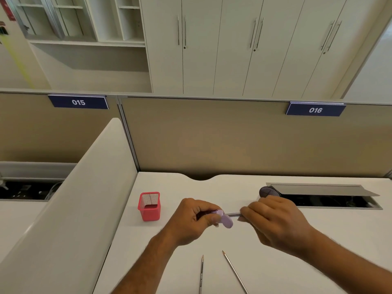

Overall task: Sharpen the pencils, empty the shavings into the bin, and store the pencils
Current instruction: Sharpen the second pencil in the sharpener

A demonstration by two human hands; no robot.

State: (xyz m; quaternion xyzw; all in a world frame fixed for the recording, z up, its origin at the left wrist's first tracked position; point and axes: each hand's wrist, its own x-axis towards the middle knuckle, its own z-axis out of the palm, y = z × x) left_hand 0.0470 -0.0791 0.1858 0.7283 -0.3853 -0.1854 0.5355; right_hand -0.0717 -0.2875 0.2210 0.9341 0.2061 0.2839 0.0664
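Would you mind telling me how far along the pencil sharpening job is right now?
Done, it seems: two pencils lie on the desk with pointed tips. In hand: the left hand holds the purple sharpener while the right hand feeds a third pencil into it. Left: emptying the shavings (no bin is in view) and storing the pencils; the red mesh cup holds none yet.

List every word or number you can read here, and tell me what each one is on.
"015": white digits on the left blue sign, fixed to the top edge of the desk partition.
"016": white digits on the right blue sign, on the same partition.
The red item on the wall at top left is too blurred to read.
Nothing else carries readable text.
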